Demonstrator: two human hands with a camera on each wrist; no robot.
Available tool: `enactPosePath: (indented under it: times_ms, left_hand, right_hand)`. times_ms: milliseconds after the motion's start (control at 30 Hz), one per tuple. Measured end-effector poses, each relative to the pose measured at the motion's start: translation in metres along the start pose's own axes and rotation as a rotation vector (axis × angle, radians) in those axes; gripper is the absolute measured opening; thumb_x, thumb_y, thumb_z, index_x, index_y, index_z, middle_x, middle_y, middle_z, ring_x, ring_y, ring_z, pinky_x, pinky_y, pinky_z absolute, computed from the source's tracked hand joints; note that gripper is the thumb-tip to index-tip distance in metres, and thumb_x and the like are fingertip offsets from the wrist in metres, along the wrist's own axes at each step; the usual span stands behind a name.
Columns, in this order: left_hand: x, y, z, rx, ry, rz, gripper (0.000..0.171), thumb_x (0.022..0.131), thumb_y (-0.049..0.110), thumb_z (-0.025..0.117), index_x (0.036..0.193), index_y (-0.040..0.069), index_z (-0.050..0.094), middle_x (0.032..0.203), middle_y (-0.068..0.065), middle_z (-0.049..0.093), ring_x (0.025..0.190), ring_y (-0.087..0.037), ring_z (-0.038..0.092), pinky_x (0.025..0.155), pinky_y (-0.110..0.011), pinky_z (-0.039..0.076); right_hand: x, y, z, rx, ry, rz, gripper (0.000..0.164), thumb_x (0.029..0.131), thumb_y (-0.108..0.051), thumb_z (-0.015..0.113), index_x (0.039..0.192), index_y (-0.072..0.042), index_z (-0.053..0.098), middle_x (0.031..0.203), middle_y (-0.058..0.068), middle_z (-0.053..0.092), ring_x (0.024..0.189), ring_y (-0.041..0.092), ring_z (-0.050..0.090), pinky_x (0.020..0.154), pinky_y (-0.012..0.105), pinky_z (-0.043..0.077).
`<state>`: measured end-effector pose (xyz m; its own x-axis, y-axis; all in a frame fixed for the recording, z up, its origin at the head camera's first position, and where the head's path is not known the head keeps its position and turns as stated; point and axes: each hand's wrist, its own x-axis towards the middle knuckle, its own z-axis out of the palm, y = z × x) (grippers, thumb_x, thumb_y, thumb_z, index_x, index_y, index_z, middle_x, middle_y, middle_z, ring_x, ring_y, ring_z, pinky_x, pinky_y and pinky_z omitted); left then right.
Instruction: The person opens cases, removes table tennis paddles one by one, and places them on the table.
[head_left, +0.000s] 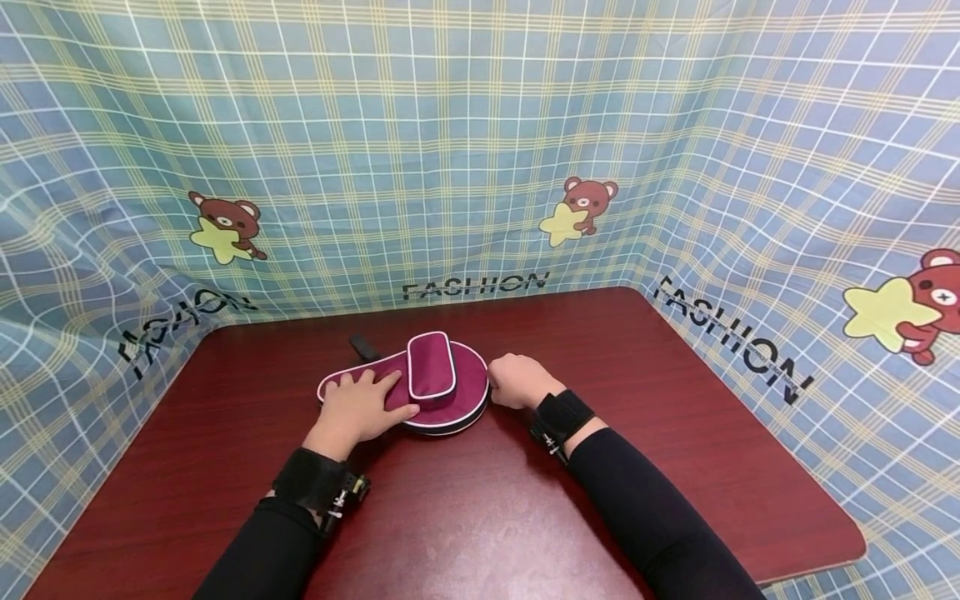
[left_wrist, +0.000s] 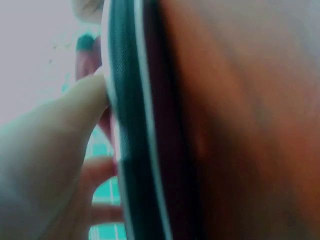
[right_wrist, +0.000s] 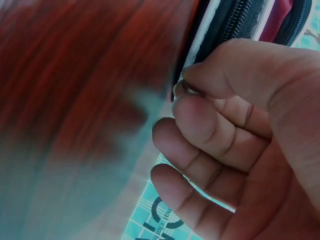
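Note:
A burgundy table tennis bat case (head_left: pixel 471 379) with white piping lies flat on the table, its narrow end to the left. On top of it is a small raised pocket (head_left: pixel 431 367). My left hand (head_left: pixel 356 408) rests on the narrow part with fingers spread, the thumb beside the pocket. At the round end, my right hand (head_left: pixel 519 381) pinches a small zipper pull (right_wrist: pixel 191 89) between thumb and index finger, mostly hidden by the fingertips. The right wrist view shows the black zipper (right_wrist: pixel 236 20) along the case's side, its teeth meshed where visible.
The dark red wooden table (head_left: pixel 465 517) has rounded corners. A black strap (head_left: pixel 364 347) sticks out behind the case. Plaid cloth (head_left: pixel 480 167) with bears and lettering hangs behind and at both sides of the table.

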<state>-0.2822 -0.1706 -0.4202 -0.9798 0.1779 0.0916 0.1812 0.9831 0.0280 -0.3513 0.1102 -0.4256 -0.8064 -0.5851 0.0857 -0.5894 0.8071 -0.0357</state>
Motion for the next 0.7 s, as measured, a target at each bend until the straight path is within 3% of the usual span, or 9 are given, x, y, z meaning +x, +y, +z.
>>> enactPosePath:
  times_ms: [133, 333, 700]
  left_hand:
    - [0.003, -0.022, 0.001, -0.083, 0.017, 0.067, 0.078, 0.076, 0.071, 0.037, 0.137, 0.022, 0.036, 0.128, -0.015, 0.041, 0.112, -0.043, 0.034, 0.086, -0.059, 0.023]
    - [0.006, -0.048, 0.011, -0.177, -0.020, 0.014, 0.086, 0.072, 0.075, 0.039, 0.137, 0.019, 0.035, 0.132, -0.020, 0.031, 0.122, -0.044, 0.021, 0.095, -0.057, 0.014]
    - [0.006, -0.041, 0.009, -0.088, -0.026, -0.035, 0.086, 0.070, 0.078, 0.036, 0.138, 0.026, 0.034, 0.132, -0.022, 0.032, 0.116, -0.047, 0.028, 0.087, -0.061, 0.025]
  right_hand:
    - [-0.001, 0.000, 0.000, 0.007, 0.005, -0.003, 0.030, 0.069, -0.014, 0.059, 0.048, -0.019, 0.039, 0.048, -0.009, 0.025, 0.044, 0.009, 0.024, 0.040, 0.027, 0.021]
    - [-0.001, -0.001, 0.001, 0.019, 0.000, -0.020, 0.027, 0.071, -0.015, 0.058, 0.050, -0.019, 0.042, 0.048, -0.009, 0.031, 0.044, 0.009, 0.029, 0.041, 0.026, 0.025]
    - [-0.004, -0.002, -0.005, 0.014, -0.005, 0.003, 0.027, 0.073, -0.013, 0.058, 0.052, -0.018, 0.042, 0.050, -0.007, 0.030, 0.045, 0.010, 0.029, 0.042, 0.026, 0.024]
